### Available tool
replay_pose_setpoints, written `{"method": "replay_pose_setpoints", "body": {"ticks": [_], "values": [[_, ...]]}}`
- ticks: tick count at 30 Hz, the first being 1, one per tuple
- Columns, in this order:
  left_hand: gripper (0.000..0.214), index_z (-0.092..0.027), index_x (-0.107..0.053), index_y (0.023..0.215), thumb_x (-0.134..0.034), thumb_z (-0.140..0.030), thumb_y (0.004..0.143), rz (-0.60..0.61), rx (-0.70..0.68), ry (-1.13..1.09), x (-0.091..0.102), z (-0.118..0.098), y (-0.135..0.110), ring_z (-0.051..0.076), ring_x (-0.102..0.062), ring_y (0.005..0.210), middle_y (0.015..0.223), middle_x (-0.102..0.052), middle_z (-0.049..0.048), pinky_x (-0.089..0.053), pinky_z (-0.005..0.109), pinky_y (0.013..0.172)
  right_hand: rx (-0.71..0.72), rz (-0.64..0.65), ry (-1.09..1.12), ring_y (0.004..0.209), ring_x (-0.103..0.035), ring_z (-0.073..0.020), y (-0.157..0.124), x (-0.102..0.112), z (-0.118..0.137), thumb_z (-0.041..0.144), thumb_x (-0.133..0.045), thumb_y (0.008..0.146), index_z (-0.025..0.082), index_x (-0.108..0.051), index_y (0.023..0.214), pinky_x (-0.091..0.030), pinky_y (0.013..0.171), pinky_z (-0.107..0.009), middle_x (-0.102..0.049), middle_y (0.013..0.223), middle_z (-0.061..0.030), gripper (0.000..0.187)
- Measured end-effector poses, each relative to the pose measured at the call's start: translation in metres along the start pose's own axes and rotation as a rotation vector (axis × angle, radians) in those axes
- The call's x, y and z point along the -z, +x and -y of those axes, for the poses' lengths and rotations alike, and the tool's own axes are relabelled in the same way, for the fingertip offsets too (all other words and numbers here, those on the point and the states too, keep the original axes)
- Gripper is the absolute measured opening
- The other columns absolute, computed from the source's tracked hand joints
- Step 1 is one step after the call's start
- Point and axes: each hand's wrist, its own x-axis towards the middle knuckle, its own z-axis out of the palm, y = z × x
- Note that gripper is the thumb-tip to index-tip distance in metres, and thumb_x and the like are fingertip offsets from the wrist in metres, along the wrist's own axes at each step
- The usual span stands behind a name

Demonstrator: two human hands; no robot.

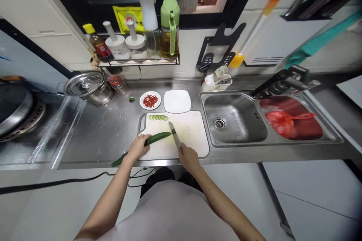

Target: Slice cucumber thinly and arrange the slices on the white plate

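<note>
My left hand [138, 147] is wrapped round a long green cucumber [158, 138], whose cut end lies over the white cutting board [183, 147]; its other end sticks out past the board's left front corner. In my right hand [188, 157] is a knife [174, 135], the blade pointing away from me, close beside the cucumber's cut end. A row of overlapping cucumber slices [158, 118] lies near the board's far left corner. Just behind the board stand a white plate of chopped red pieces [150, 100] and a bare white square plate [177, 101].
A double sink [236, 120] lies to the right, with a red plastic bag [283, 122] in its far basin. A lidded steel pot [90, 88] stands at the back left near a stove [17, 109]. Above hangs a rack [141, 62] of bottles and jars.
</note>
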Motion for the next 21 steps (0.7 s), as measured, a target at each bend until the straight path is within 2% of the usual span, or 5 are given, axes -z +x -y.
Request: {"method": "replay_pose_setpoints", "body": {"ticks": [4,9,14,21], "values": [[0.055,-0.029,-0.057,0.131,-0.065,-0.032,0.076,-0.116,0.009,0.02,-0.008,-0.017,0.002,0.029,-0.056,0.112,0.118,-0.062,0.0076,-0.044,0.039,0.094,0.007,0.01,-0.007,0.098,-0.066,-0.0249,-0.001,-0.004,0.005,0.027,-0.026,0.1,0.014,-0.05,0.133,-0.042,0.078,-0.032,-0.071,0.101,-0.0144,0.043],[0.042,-0.029,-0.059,0.128,-0.058,-0.038,0.087,-0.26,-0.109,-0.047,-0.028,-0.042,0.015,0.023,-0.056,0.107,0.116,-0.062,0.0057,-0.043,0.038,0.096,0.008,0.014,-0.016,0.1,-0.066,-0.0253,-0.002,-0.006,0.011,0.027,-0.026,0.1,0.014,-0.049,0.135,-0.043,0.081,-0.033,-0.07,0.102,-0.0154,0.043],[0.032,-0.03,-0.065,0.121,-0.054,-0.035,0.091,-0.281,-0.146,-0.044,-0.04,-0.049,0.024,0.022,-0.056,0.105,0.112,-0.064,0.0048,-0.044,0.036,0.093,0.017,0.013,-0.027,0.1,-0.066,-0.0251,-0.001,-0.01,0.016,0.027,-0.027,0.1,0.014,-0.049,0.134,-0.044,0.08,-0.033,-0.07,0.105,-0.0155,0.042],[0.031,-0.03,-0.066,0.119,-0.053,-0.035,0.091,-0.272,-0.151,-0.046,-0.04,-0.049,0.025,0.022,-0.054,0.105,0.112,-0.065,0.0039,-0.043,0.035,0.093,0.038,0.015,-0.042,0.097,-0.067,-0.0253,0.0,-0.018,0.014,0.026,-0.029,0.099,0.012,-0.051,0.131,-0.045,0.078,-0.033,-0.07,0.103,-0.0177,0.041]]}}
